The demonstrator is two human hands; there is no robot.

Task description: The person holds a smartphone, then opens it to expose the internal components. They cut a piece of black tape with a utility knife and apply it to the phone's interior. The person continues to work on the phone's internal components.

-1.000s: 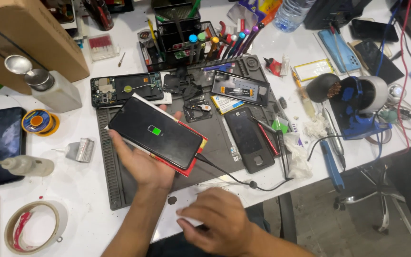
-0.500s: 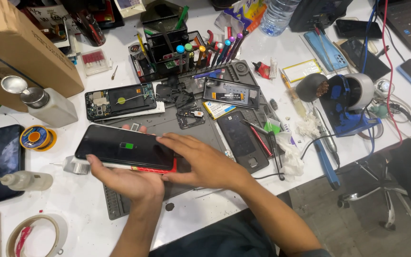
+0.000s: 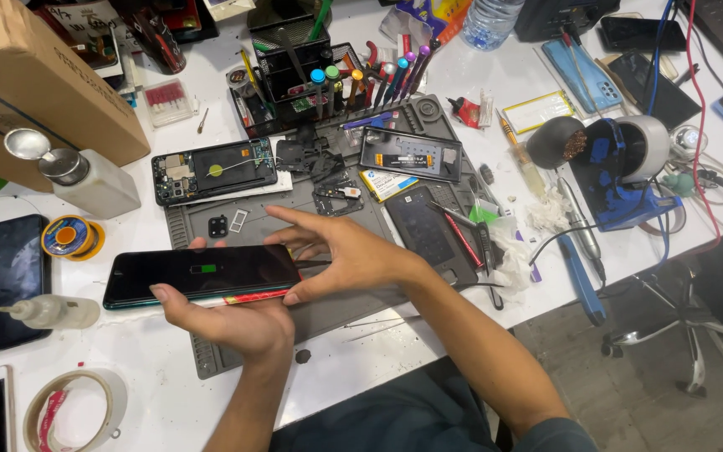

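Holding a phone [image 3: 202,275] flat above the bench [image 3: 512,92], left hand [image 3: 228,322] cups it from beneath, grip pressed to its edges. Right hand [image 3: 349,255], fingers spread, touches the phone's right end. Screen lit with battery symbol; cable attached; opened phone [image 3: 215,170] lies apart.

Dark smartphone [image 3: 198,276] sits in lower left of centre of your frame, lying flat, long side horizontal, screen up. Glossy black screen shows small green battery icon. Red edge visible beneath its lower right side.
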